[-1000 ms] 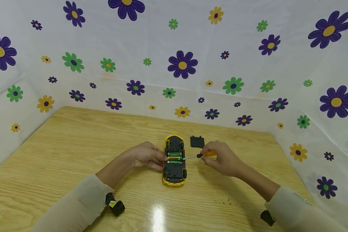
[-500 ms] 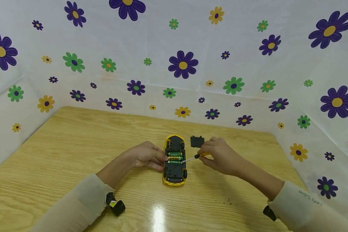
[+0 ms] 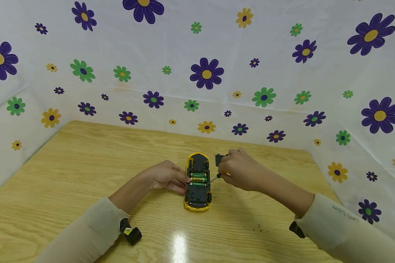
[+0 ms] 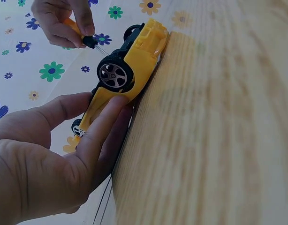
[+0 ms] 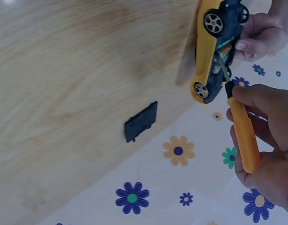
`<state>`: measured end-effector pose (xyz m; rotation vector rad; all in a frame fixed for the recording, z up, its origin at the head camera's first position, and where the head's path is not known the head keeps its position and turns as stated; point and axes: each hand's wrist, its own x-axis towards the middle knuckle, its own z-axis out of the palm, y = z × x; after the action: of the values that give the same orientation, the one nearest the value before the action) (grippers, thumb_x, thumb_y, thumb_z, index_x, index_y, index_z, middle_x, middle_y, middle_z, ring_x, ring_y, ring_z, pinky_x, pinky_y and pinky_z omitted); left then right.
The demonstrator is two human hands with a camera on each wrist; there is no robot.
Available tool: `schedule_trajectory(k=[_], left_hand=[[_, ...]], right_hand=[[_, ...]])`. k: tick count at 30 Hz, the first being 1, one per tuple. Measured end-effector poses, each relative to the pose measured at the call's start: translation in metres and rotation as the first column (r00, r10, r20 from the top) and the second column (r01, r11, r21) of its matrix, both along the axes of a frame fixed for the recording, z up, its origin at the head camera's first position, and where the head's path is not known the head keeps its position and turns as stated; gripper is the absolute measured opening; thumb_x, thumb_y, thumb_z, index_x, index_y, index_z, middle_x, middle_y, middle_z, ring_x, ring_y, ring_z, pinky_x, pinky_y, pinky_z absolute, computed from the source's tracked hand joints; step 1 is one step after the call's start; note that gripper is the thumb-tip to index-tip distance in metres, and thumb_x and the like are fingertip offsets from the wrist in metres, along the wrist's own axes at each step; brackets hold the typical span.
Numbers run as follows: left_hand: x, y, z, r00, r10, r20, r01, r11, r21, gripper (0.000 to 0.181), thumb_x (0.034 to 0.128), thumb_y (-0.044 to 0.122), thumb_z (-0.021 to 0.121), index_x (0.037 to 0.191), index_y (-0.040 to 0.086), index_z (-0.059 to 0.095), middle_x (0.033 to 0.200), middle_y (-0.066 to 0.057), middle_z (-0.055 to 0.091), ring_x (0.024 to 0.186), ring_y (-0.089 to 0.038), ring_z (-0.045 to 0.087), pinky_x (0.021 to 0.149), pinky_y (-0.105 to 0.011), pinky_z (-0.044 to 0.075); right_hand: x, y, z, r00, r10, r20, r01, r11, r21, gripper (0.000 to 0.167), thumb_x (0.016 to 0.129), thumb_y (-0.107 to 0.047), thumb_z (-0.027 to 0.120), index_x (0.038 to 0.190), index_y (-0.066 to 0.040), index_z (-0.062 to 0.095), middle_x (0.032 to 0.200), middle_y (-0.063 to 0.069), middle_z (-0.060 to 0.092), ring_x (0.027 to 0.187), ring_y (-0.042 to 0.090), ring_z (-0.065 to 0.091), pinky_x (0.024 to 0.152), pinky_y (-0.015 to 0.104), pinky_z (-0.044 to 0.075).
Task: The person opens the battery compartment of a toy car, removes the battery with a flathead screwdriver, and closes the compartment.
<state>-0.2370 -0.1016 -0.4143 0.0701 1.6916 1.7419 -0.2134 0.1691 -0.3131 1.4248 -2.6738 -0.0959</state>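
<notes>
A yellow toy car [image 3: 197, 199] lies upside down on the table, its black underside facing up. Three green-and-gold batteries [image 3: 198, 179] sit in the uncovered compartment at its middle. From the left, my left hand [image 3: 168, 177] grips the car's side, thumb over the underside edge and fingers along the body. My right hand [image 3: 241, 171] holds a screwdriver [image 5: 246, 136] by its orange handle. The blade slants into the right end of the compartment, by the battery nearest me; exact contact at its tip cannot be made out.
A black battery cover [image 3: 219, 160] lies on the wooden table [image 3: 102, 157] right of the car, partly hidden by my right hand in the head view. Small dark bits [image 3: 258, 227] lie nearer me on the right. A flower-printed cloth [image 3: 171, 44] encloses the back and sides.
The screwdriver's tip has shifted from the middle battery's right end toward the battery nearest me, and its shaft now slants more steeply. My right hand has moved left. The left hand and car stay put.
</notes>
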Motion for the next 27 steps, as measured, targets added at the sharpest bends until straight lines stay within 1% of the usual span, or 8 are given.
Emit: schedule_trajectory(k=[4,7,9,11,15,18,21,27], left_hand=[[0.0,0.0,0.0,1.0,-0.004,-0.004,0.004,1.0,0.0,0.022,0.0968,-0.001,0.067,0.115,-0.013,0.068,0.105,-0.022,0.072,0.09,-0.028,0.073,0.084,-0.04,0.065],[0.0,0.0,0.0,1.0,-0.006,-0.007,0.006,1.0,0.003,0.022,0.0967,0.0,0.067,0.115,-0.014,0.067,0.105,-0.022,0.072,0.09,-0.028,0.073,0.084,-0.04,0.065],[0.0,0.001,0.0,1.0,-0.006,-0.01,0.006,1.0,0.001,0.023,0.0965,0.0,0.067,0.115,-0.014,0.067,0.106,-0.022,0.071,0.091,-0.028,0.073,0.084,-0.04,0.065],[0.0,0.001,0.001,1.0,-0.006,-0.011,0.006,1.0,0.0,0.024,0.0963,0.0,0.067,0.116,-0.014,0.066,0.107,-0.022,0.071,0.091,-0.029,0.073,0.084,-0.04,0.065],[0.0,0.002,0.001,1.0,-0.005,-0.007,0.005,1.0,-0.002,0.025,0.0959,0.0,0.068,0.116,-0.014,0.066,0.107,-0.023,0.071,0.092,-0.03,0.073,0.085,-0.04,0.065],[-0.001,0.002,0.002,1.0,-0.015,-0.012,0.015,1.0,0.0,0.025,0.0961,0.0,0.068,0.116,-0.014,0.066,0.108,-0.023,0.071,0.093,-0.029,0.073,0.086,-0.04,0.064],[-0.001,0.001,0.002,1.0,-0.022,-0.014,0.022,1.0,0.0,0.025,0.0964,0.0,0.067,0.117,-0.015,0.066,0.108,-0.023,0.07,0.092,-0.028,0.073,0.086,-0.039,0.064],[0.001,0.0,0.004,1.0,-0.024,-0.017,0.024,1.0,-0.005,0.026,0.0965,-0.001,0.067,0.118,-0.016,0.065,0.107,-0.022,0.07,0.091,-0.028,0.073,0.086,-0.039,0.064]], right_hand=[[-0.003,-0.01,0.007,1.0,-0.004,0.029,0.003,0.999,0.047,0.025,0.089,-0.007,0.077,0.069,-0.019,0.066,0.069,-0.008,0.058,0.065,0.015,0.038,0.064,0.03,0.021],[-0.005,-0.019,0.011,0.999,-0.022,0.034,0.019,0.994,0.108,0.032,0.09,-0.003,0.071,0.066,-0.02,0.061,0.065,-0.008,0.049,0.063,0.016,0.034,0.064,0.032,0.018],[-0.005,-0.025,0.014,0.999,-0.038,0.028,0.033,0.987,0.154,0.03,0.091,-0.002,0.069,0.068,-0.02,0.063,0.065,-0.007,0.05,0.064,0.017,0.034,0.064,0.033,0.018],[-0.004,-0.03,0.015,0.999,-0.043,0.01,0.04,0.98,0.196,0.024,0.091,-0.004,0.072,0.073,-0.018,0.068,0.069,-0.006,0.055,0.065,0.017,0.037,0.064,0.032,0.02],[-0.001,-0.033,0.015,0.999,-0.039,-0.025,0.044,0.971,0.235,0.016,0.09,-0.007,0.076,0.079,-0.016,0.072,0.073,-0.005,0.059,0.065,0.018,0.039,0.063,0.032,0.021],[0.0,-0.031,0.013,0.999,-0.037,-0.039,0.044,0.975,0.217,0.017,0.091,-0.007,0.076,0.077,-0.017,0.072,0.07,-0.005,0.056,0.063,0.017,0.037,0.063,0.032,0.019],[-0.001,-0.025,0.009,0.999,-0.045,-0.014,0.046,0.986,0.159,0.021,0.092,-0.007,0.074,0.074,-0.018,0.071,0.067,-0.006,0.054,0.063,0.017,0.036,0.064,0.032,0.018],[-0.003,-0.012,0.0,0.998,-0.053,0.031,0.052,0.998,0.042,0.016,0.09,-0.01,0.078,0.077,-0.019,0.076,0.077,-0.006,0.067,0.067,0.013,0.043,0.066,0.03,0.022]])
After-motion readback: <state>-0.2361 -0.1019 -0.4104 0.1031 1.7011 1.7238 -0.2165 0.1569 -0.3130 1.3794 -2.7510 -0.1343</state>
